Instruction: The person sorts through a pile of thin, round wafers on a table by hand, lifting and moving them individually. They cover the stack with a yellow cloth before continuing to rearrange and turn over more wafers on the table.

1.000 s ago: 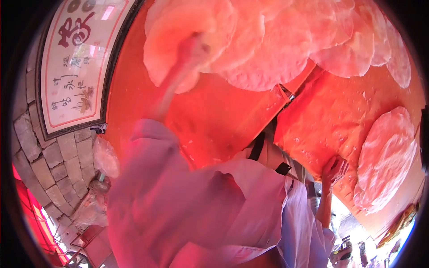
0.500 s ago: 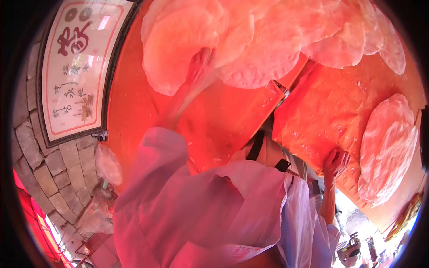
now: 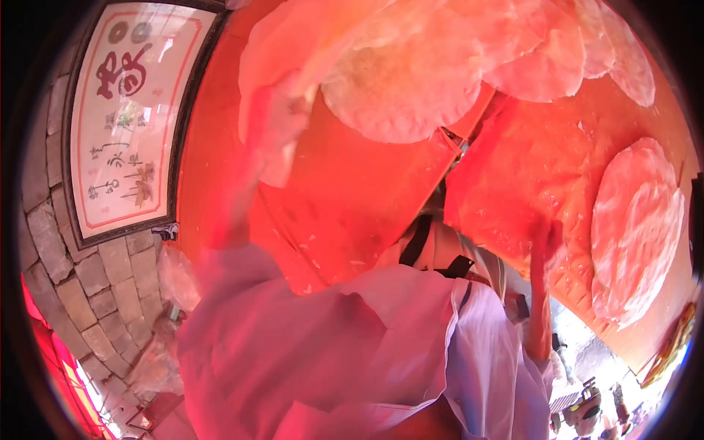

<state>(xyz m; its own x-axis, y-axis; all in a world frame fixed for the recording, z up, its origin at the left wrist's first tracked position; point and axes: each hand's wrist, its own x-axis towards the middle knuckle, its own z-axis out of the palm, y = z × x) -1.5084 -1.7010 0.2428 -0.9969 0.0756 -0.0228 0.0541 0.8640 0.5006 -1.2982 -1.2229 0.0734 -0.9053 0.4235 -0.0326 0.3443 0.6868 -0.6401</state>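
Blurred by motion, my left hand [image 3: 286, 117] is at the left with a large, thin, round flatbread sheet [image 3: 282, 48] in its grip. The sheet is lifted and bent, and a flap of it hangs below the hand. Beside it lies another thin round sheet [image 3: 403, 88] on the orange-covered table [image 3: 345, 191]. My right hand [image 3: 548, 238], also smeared, is low over the near edge of the right-hand orange surface [image 3: 513, 183]; its fingers cannot be made out. A separate pile of round sheets [image 3: 636, 227] lies to the right of that hand.
More overlapping thin sheets [image 3: 543, 66] spread along the far side. A gap [image 3: 436, 198] runs between the two orange surfaces. At left a framed calligraphy panel [image 3: 136, 117] stands over stone paving [image 3: 117, 264]. Plastic bags [image 3: 176, 279] sit by the table's left side.
My left hand lay on the leftmost sheet; now it has moved left, and the sheet is raised and folding up, baring the orange table. My right hand has shifted slightly towards the far side.
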